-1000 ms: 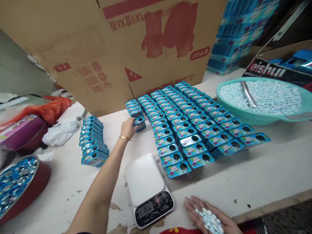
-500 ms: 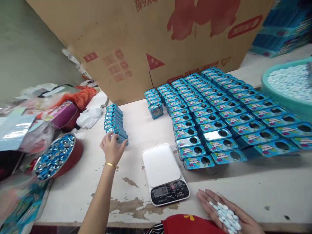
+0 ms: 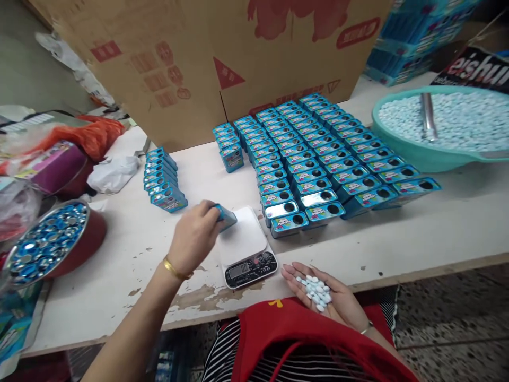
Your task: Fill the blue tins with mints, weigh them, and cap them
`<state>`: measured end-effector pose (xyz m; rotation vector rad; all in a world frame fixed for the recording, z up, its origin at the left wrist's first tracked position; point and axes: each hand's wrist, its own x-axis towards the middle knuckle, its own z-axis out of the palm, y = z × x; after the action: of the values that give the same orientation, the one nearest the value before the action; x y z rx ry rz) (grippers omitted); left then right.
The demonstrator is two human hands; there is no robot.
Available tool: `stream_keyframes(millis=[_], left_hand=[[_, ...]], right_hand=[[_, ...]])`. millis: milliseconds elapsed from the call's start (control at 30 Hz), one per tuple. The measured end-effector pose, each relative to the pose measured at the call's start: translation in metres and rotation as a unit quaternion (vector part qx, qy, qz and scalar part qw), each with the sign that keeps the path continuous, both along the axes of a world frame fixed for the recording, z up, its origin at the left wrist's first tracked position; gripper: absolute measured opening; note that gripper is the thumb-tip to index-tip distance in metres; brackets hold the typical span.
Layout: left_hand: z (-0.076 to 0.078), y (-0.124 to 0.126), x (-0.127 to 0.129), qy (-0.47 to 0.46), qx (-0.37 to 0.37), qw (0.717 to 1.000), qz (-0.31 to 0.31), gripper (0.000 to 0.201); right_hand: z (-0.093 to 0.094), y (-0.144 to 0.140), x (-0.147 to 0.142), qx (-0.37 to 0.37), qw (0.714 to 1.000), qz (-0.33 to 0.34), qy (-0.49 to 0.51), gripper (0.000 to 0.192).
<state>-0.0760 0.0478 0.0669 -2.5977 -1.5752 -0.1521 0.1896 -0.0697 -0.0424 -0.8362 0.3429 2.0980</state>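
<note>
Crowding the white table [image 3: 397, 249], the rows of open blue tins [image 3: 318, 154] could topple if the left hand [image 3: 193, 239], gripping one blue tin [image 3: 226, 216] seemingly over the scale [image 3: 244, 245], swings wide, while the cupped right hand [image 3: 324, 294] risks spilling pale tablets [image 3: 317, 289].

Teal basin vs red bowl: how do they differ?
The teal basin sits at the table's far right and holds pale blue-white tablets with a metal scoop lying in them. The red bowl sits at the near left, looks smaller, and holds shiny blue round pieces, with no scoop showing. Both are round, open and nearly full.
</note>
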Motion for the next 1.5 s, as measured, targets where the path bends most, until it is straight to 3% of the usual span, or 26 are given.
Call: stream_keyframes(millis=[133,200,333,400,500,633,733,967,1167,1333,1500], left_hand=[[-0.012,0.002,0.031,0.053,-0.082,0.994,-0.042,0.015],[-0.013,0.003,0.038,0.047,-0.083,0.994,-0.045,0.014],[-0.006,-0.021,0.057,-0.057,-0.012,0.996,-0.07,0.019],[-0.009,-0.044,0.074,-0.106,-0.06,0.983,-0.135,0.017],[-0.032,-0.078,0.102,-0.119,-0.164,0.954,-0.223,0.018],[-0.066,-0.097,0.122,-0.071,-0.19,0.958,-0.203,0.018],[-0.075,-0.098,0.124,-0.041,-0.201,0.959,-0.195,0.02],[-0.075,-0.097,0.123,-0.059,-0.198,0.966,-0.158,0.02],[-0.078,-0.091,0.12,-0.065,-0.14,0.971,-0.183,0.016],[-0.065,-0.078,0.108,-0.106,-0.125,0.97,-0.179,0.014],[-0.051,-0.062,0.092,-0.16,-0.145,0.96,-0.179,0.013]], right_hand=[[0.005,-0.004,-0.001,-0.002,1.0,-0.002,0.014,0.03],[0.008,-0.004,-0.002,0.0,1.0,-0.003,0.018,0.03],[0.011,-0.003,-0.004,0.001,0.999,-0.012,0.03,0.031],[0.01,-0.003,-0.005,0.012,0.999,-0.02,0.038,0.031],[0.009,-0.002,-0.007,0.023,0.999,-0.013,0.033,0.031],[0.008,-0.002,-0.01,0.009,1.0,-0.005,-0.003,0.03],[0.01,-0.002,-0.013,0.022,0.999,0.003,-0.027,0.028],[0.016,-0.003,-0.015,0.052,0.995,-0.007,-0.087,0.016],[0.018,0.007,-0.022,0.054,0.994,-0.016,-0.09,0.014],[0.022,0.023,-0.032,0.028,1.0,-0.009,-0.011,0.026],[0.029,0.039,-0.045,0.06,0.997,-0.026,0.04,0.029]])
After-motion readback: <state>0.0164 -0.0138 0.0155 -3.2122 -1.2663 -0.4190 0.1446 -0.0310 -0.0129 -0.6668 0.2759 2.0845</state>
